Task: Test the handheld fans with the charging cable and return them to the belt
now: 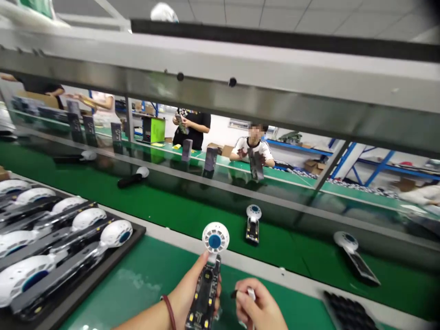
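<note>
My left hand (202,279) is wrapped around a handheld device that has a round white slotted head with a blue centre (215,238) and a dark, open-faced body (204,300). Small yellow-white parts show inside that body, and the head points up and away from me. Just to its right, my right hand (257,302) is closed in a pinch. A small dark piece (234,294) sticks out from its fingertips, and a white piece (251,293) shows between the fingers; what these are I cannot make out. My right hand is apart from the device.
A dark tray (103,275) of similar devices stands at left. More lie on the green conveyor belt (178,197), including an open one (253,224) ahead. A black ridged tray (349,311) is at lower right. A metal beam (240,68) crosses above; several people work beyond.
</note>
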